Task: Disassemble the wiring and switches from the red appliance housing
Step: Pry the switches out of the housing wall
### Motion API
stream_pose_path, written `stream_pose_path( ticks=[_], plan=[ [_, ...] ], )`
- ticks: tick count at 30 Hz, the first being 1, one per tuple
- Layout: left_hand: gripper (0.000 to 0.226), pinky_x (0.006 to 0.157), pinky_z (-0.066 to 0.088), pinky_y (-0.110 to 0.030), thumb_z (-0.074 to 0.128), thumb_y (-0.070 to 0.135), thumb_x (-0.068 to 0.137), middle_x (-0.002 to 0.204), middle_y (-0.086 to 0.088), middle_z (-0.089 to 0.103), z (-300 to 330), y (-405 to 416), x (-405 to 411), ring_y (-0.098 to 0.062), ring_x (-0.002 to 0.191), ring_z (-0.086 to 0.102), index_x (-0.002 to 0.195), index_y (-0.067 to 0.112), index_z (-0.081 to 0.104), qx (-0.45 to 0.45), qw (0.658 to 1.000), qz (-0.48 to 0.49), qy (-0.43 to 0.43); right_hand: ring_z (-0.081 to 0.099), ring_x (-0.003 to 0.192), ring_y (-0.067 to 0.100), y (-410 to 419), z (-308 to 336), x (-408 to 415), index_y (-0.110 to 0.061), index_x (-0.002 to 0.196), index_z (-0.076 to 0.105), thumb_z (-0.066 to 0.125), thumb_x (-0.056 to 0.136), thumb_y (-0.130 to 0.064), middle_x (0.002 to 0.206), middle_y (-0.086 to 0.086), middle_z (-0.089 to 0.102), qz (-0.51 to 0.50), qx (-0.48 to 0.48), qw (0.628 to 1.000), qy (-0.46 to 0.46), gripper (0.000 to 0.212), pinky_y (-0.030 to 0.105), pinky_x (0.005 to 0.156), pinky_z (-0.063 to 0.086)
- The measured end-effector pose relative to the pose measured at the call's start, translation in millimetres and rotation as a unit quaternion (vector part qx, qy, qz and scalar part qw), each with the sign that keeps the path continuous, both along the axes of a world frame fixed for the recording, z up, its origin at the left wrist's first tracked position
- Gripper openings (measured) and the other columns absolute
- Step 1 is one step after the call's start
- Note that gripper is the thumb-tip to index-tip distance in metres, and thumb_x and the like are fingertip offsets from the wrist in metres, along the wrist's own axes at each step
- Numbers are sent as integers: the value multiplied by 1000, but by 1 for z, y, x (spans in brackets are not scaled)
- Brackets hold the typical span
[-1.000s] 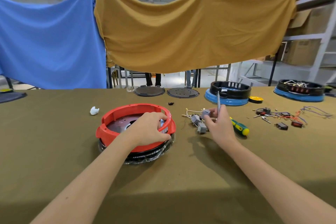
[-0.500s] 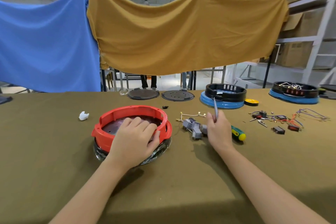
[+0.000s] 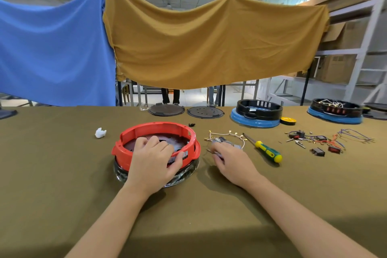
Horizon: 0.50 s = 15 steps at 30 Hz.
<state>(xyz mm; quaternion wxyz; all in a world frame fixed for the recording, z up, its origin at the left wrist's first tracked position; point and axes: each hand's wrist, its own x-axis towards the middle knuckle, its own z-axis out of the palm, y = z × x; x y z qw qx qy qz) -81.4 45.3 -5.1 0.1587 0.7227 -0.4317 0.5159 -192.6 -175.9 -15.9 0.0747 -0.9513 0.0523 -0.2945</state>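
- Right hand (image 3: 234, 163) found lowered to the worktop (image 3: 62, 174), fingers curled over the gray switch cluster (image 3: 225, 142) just right of the housing; thin metal tool (image 3: 210, 151), held upright half a second earlier, now lay nearly flat under the fingertips, only its tip visible.
- Grip of right hand: fingers drawn together on the slim tool; contact with the cluster itself could not be confirmed, fingertips hidden.
- Left hand (image 3: 155, 163) shifted from the right rim a second earlier to the near side, draped over the near wall of the red housing (image 3: 155, 130), fingers inside the ring, thumb pressed on the outer wall by a small label.
- Grip of left hand: clamped on the housing wall, steadying it.
- Red housing sat on a dark, glossy base (image 3: 184, 174), near the worktop's middle.
- Judged: switch cluster and its cream wire loop (image 3: 230, 135) already outside the housing, so that extraction appeared done; the hand's descent suggested setting down or sorting of removed parts.
- Yellow-green screwdriver (image 3: 268, 151) lay untouched, right of the cluster.
- Further right: loose switches and wires (image 3: 320, 142) well apart from the housing.
- Far edge: two blue-and-black housings (image 3: 255, 115), two dark discs (image 3: 184, 110).
- White scrap (image 3: 100, 133) left of the housing.
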Motion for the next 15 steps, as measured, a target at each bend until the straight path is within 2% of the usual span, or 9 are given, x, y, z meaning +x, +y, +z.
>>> stream_pose_path(
  ticks=[2, 5, 7, 8, 11, 13, 15],
  plan=[
    [40, 72, 39, -39, 53, 42, 94, 64, 4, 62, 0, 0, 2, -20, 67, 51, 67, 15, 66, -6, 1000, 3, -4, 58, 100, 15, -2, -1, 2, -23, 115, 64, 47, 102, -30, 108, -4, 60, -1, -14, 1000, 4, 23, 23, 73, 41],
    [40, 74, 37, -40, 54, 43, 93, 63, 5, 61, -2, 0, 4, -20, 68, 51, 65, 16, 65, -15, 1000, 8, -10, 46, 107, 12, -4, -1, 6, -28, 128, 63, 42, 102, -50, 110, -4, 50, -20, -18, 998, 63, 41, 28, 83, 45],
    [42, 73, 36, -41, 54, 44, 93, 61, 4, 59, -3, -1, 5, -21, 68, 50, 64, 15, 63, -20, 1000, 16, -12, 41, 111, 12, -5, -2, 7, -31, 135, 59, 40, 101, -54, 115, -3, 46, -38, 1, 996, 81, 46, 32, 89, 46],
    [43, 73, 36, -41, 54, 45, 92, 61, 4, 57, -3, 0, 5, -22, 68, 49, 63, 15, 61, -24, 999, 20, -14, 41, 111, 13, -6, -2, 7, -30, 132, 61, 41, 101, -52, 114, -3, 47, -45, 12, 996, 72, 43, 32, 89, 46],
    [43, 71, 35, -41, 55, 46, 90, 61, 3, 54, -3, 1, 5, -23, 67, 49, 61, 15, 58, -49, 998, 25, 0, 46, 105, 16, -7, -2, 5, -20, 107, 71, 42, 104, -38, 104, -2, 52, -62, 41, 997, 19, 35, 30, 85, 43],
    [38, 74, 32, -40, 52, 47, 89, 69, 3, 54, -2, 2, 4, -23, 74, 49, 67, 17, 57, -100, 993, 33, 59, 48, 104, 16, -7, -3, 4, -15, 103, 72, 45, 104, -31, 101, 0, 56, -66, 49, 997, -8, 31, 29, 84, 43],
    [33, 82, 31, -42, 48, 49, 88, 91, 0, 56, 0, 5, 5, -26, 93, 49, 85, 19, 60, -208, 960, 56, 179, 48, 104, 15, -7, -2, 3, -15, 108, 71, 47, 103, -27, 102, 0, 57, -66, 65, 995, -24, 27, 29, 86, 44]
  ],
)
